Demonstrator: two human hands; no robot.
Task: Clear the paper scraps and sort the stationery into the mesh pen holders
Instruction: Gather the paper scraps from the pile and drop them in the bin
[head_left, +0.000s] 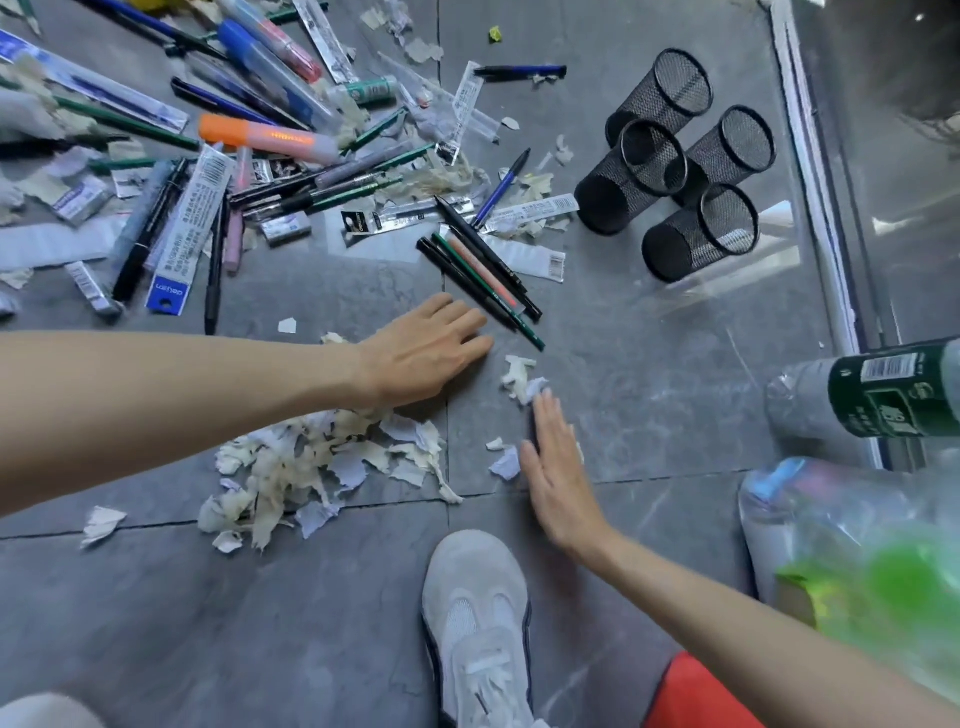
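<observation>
While the person is crouching over the grey tiled floor (649, 364), both hands are lying open with straight fingers and gripping nothing. The left hand (431, 353) is resting palm down on the floor, its fingertips pointing right and sitting just beside the lower end of a small bundle of pens (483, 275), whose long axis is running from upper left to lower right. The right hand (556, 467) is standing more on its edge, its fingers pointing away from the person and its fingertips touching a few loose scraps (522, 376). A bigger pile of paper scraps (332, 462) is lying under the left forearm, between the two arms. The main heap of stationery (208, 156) is spreading across the upper left, most pieces lying flat; an orange highlighter (265, 137) is lying nearly left to right, and a blue pen (501, 188) is pointing up and to the right. Four black mesh pen holders (675, 166) are clustering at the upper right, touching each other, their open rims facing the upper right of the view; whether they are upright I cannot tell. A grey shoe (475, 623) is showing at the bottom, and a green-labelled bottle (883, 395) and a plastic bag (857, 545) are sitting at the right.
</observation>
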